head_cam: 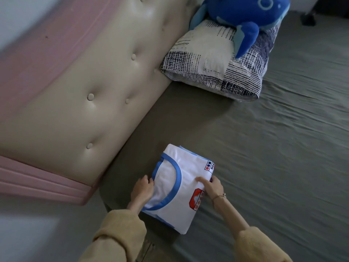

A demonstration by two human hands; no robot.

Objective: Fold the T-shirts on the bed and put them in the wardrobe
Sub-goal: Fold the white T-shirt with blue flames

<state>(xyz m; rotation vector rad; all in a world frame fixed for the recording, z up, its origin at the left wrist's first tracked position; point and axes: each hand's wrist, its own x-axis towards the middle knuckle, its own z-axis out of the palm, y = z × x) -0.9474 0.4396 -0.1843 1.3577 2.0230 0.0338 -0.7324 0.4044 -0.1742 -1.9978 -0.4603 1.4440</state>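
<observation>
While folded T-shirt (pixel 181 188) lies on bed (pixel 264 167), left hand (pixel 142 189) grip pinching collar edge, right hand (pixel 212 186) grip pinching opposite edge.

Both hands grip folded T-shirt (pixel 177 188) — (on bed).

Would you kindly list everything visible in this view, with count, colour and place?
T-shirt: one, white with blue trim, folded, on the bed near its left edge.
Bedsheet: one, grey-green, covering the bed.
Pillow: one, white and navy pattern, against the headboard.
Plush toy: one, blue, resting on the pillow.
Headboard: one, beige tufted with pink border, left of the bed.
Bracelet: one, thin, on the right wrist.
Sleeves: two, tan, at the bottom of the view.
Left hand: one, grip on the shirt's left edge.
Right hand: one, grip on the shirt's right edge.
</observation>
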